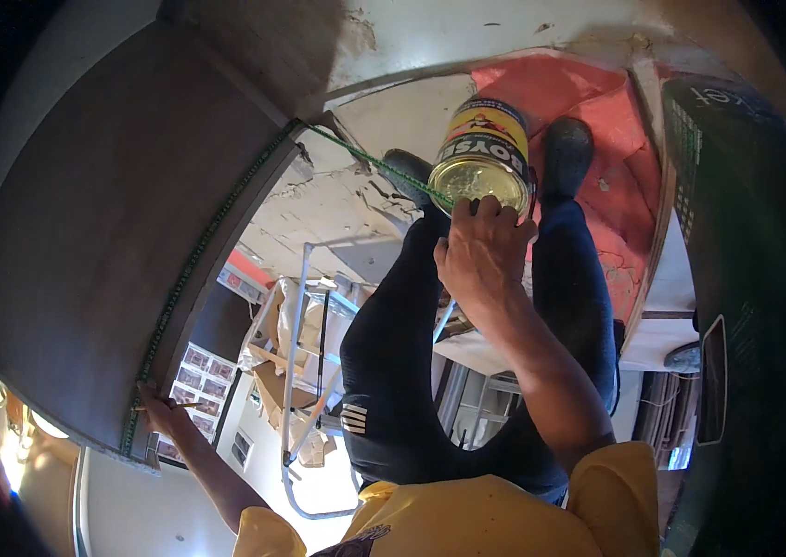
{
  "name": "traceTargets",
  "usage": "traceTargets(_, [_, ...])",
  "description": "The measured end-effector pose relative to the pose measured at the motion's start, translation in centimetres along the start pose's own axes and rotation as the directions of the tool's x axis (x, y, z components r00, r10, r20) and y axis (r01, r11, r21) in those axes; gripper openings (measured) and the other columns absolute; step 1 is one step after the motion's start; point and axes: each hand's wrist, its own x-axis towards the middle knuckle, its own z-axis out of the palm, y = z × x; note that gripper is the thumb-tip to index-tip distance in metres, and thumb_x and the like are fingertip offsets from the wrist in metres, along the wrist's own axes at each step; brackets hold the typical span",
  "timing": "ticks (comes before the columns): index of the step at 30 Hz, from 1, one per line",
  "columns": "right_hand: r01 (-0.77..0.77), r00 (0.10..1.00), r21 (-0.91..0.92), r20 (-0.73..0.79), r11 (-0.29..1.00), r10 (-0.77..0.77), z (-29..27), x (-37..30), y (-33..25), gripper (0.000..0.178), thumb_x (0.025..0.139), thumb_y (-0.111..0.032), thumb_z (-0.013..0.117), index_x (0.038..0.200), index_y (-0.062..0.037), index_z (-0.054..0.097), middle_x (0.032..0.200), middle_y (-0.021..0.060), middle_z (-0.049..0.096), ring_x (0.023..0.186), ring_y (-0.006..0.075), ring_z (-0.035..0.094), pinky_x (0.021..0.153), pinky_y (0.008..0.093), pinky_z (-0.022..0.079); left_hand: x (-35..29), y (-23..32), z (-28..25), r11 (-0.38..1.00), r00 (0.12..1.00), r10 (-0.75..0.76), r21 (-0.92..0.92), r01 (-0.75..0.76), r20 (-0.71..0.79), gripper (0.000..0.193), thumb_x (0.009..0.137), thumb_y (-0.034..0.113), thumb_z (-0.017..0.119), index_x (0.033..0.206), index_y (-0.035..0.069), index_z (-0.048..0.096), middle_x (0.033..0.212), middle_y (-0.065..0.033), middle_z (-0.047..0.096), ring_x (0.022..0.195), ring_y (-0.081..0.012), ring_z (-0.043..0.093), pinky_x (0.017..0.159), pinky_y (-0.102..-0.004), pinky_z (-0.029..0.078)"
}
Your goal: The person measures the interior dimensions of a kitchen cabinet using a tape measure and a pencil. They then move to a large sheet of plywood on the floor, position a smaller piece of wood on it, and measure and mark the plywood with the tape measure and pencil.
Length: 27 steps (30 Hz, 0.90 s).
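Note:
At the lower left, my left hand (163, 414) is closed around a thin pencil (187, 405) and touches the edge of a large brown board (87, 213). A green measuring tape (191, 265) lies along that board, passing under my left fingertips. From the board's far corner the tape slants across to my right hand (489, 255), whose curled fingers are closed at its end. That hand is in front of the rim of a paint can (481, 153) with a yellow and dark label; whether it touches the can I cannot tell.
My legs (393, 362) are spread, with dark shoes (567, 153) on either side of the can. Red sheeting (616, 223) lies beneath the right shoe. A metal ladder frame (298, 371) stands beyond the board. A large dark green box-like object (736, 232) rises at the right.

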Motion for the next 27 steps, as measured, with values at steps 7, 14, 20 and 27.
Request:
traceTargets(7, [0.010,0.996,0.026,-0.086,1.000,-0.008,0.6,0.1,0.3,0.034,0.076,-0.032,0.068,0.096,-0.0047,0.066,0.091,0.0135,0.061,0.085,0.0316,0.060,0.068,0.0552,0.045,-0.2,0.0,0.2,1.000,0.999,0.017,0.013,-0.018,0.039,0.027,0.079,0.026,0.081,0.091,0.005,0.069,0.091,-0.0070,0.072,0.056,-0.0044,0.048,0.045,-0.0203,0.028])
traceTargets(14, [0.031,0.995,-0.003,-0.091,1.000,-0.031,0.6,0.2,-0.7,0.034,0.075,-0.032,0.069,0.096,-0.0052,0.065,0.092,0.0137,0.060,0.085,0.0317,0.060,0.068,0.0553,0.045,-3.8,2.2,0.8,0.999,0.998,-0.031,0.032,0.029,0.063,0.030,0.080,0.026,0.080,0.093,0.002,0.069,0.091,-0.0083,0.072,0.049,-0.0026,0.039,0.043,-0.0202,0.026])
traceTargets(20, [0.032,0.994,0.010,-0.101,0.999,-0.031,0.6,0.2,-0.8,0.036,0.075,-0.033,0.070,0.096,-0.0043,0.065,0.092,0.0137,0.060,0.086,0.0311,0.060,0.068,0.0556,0.045,-3.1,1.9,0.9,0.999,1.000,-0.029,0.025,0.029,0.006,0.028,0.081,0.028,0.080,0.089,0.004,0.068,0.087,-0.0068,0.072,0.048,-0.0031,0.038,0.042,-0.0200,0.026])
traceTargets(27, [0.041,0.991,0.003,-0.127,0.999,-0.040,0.6,0.3,-1.0,0.036,0.074,-0.032,0.071,0.097,-0.0042,0.065,0.091,0.0138,0.060,0.084,0.0305,0.060,0.068,0.0555,0.046,-4.0,2.2,1.4,0.999,1.000,0.005,0.040,-0.005,-0.012,0.027,0.081,0.028,0.079,0.088,0.004,0.068,0.086,-0.0067,0.072,0.048,-0.0027,0.038,0.042,-0.0193,0.026])
